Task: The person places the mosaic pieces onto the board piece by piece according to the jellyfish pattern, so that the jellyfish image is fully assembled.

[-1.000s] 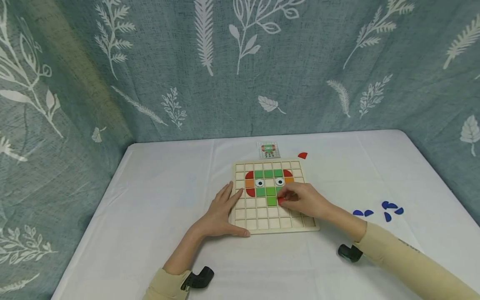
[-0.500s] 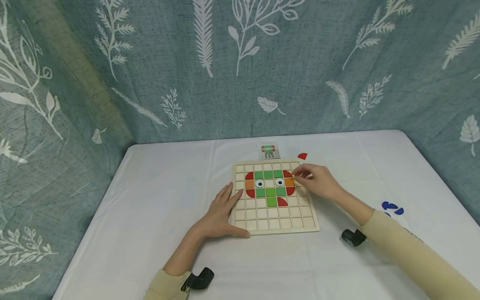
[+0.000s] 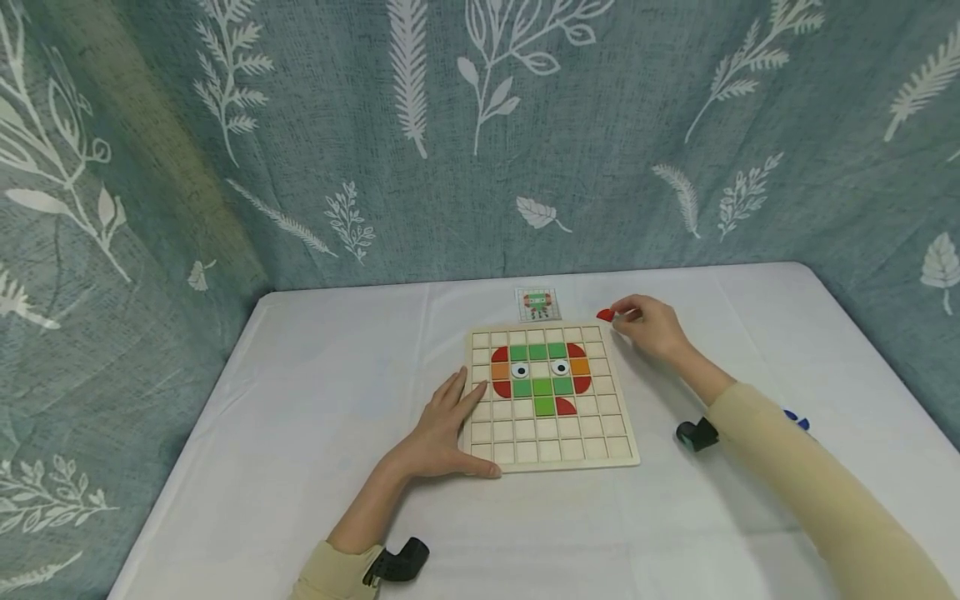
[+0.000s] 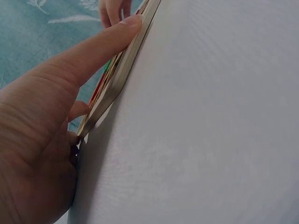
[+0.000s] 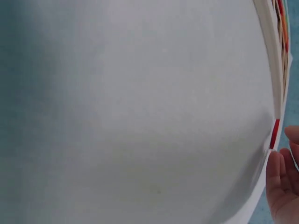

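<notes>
A square wooden grid board lies on the table, bearing red, orange and green pieces and two eye pieces in a face-like pattern. My left hand rests along its left edge and lower left corner, fingers spread. In the left wrist view, the left thumb lies on the board's rim. Beyond the board's upper right corner, my right hand has its fingertips at a loose red quarter-circle piece. In the right wrist view, that piece lies flat beside the fingertips, and a gap shows between thumb and fingers.
A small pattern card lies behind the board. Blue pieces lie at the right, partly hidden by the right sleeve. A leaf-print curtain hangs behind the white-covered table.
My right hand has left a red quarter-circle below the face and moved up past the board's right side to the loose red piece. The left hand stays in place.
</notes>
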### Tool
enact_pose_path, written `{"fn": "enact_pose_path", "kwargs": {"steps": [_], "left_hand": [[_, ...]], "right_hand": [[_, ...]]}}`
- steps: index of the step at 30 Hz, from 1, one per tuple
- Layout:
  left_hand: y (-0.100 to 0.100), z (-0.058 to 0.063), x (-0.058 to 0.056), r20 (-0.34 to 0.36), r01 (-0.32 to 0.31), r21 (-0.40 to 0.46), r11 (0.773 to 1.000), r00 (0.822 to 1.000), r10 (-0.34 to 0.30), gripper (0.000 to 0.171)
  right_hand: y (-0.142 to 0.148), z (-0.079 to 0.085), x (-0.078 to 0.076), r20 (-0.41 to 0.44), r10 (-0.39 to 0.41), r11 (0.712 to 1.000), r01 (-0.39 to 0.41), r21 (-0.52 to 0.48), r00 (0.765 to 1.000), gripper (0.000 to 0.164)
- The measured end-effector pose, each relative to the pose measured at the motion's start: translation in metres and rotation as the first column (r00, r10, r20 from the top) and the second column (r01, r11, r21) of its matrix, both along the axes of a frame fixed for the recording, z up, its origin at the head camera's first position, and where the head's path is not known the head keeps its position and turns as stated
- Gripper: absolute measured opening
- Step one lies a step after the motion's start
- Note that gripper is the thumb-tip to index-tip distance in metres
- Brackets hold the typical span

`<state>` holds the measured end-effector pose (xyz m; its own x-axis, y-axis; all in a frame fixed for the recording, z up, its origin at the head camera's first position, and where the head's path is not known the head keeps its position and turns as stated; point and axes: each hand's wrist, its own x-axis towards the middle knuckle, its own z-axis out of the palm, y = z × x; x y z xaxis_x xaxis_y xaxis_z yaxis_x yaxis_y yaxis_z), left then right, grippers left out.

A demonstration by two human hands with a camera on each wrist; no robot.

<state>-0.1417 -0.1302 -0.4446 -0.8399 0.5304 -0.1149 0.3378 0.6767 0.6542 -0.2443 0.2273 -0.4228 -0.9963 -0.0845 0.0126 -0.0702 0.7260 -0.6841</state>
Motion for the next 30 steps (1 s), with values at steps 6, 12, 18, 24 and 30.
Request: {"fn": "enact_pose_path", "kwargs": {"steps": [6, 12, 18, 24, 30], "left_hand": [[0.0, 0.0, 0.001, 0.002, 0.0, 0.005, 1.0, 1.0, 0.0, 0.12], [0.0, 0.0, 0.001, 0.006, 0.0, 0.004, 1.0, 1.0, 0.0, 0.12], [0.0, 0.001, 0.001, -0.003, 0.003, 0.011, 1.0, 1.0, -0.003, 0.12], [0.0, 0.001, 0.001, -0.005, 0.002, 0.008, 1.0, 1.0, -0.002, 0.12], [0.0, 0.0, 0.001, -0.011, -0.002, 0.002, 1.0, 1.0, 0.002, 0.121]], "right_hand": [[0.001, -0.005, -0.009, 0.005, -0.013, 1.0, 0.013, 0.021, 1.0, 0.034], [0.0, -0.007, -0.015, 0.047, -0.009, 1.0, 0.008, 0.011, 0.999, 0.037], [-0.004, -0.006, -0.018, 0.061, -0.024, 0.999, 0.022, 0.03, 0.998, 0.036], [-0.005, -0.006, -0.018, 0.04, -0.046, 0.998, 0.044, 0.039, 0.998, 0.033], [-0.007, -0.001, -0.012, 0.037, -0.053, 0.999, 0.053, 0.005, 0.998, 0.036]]}}
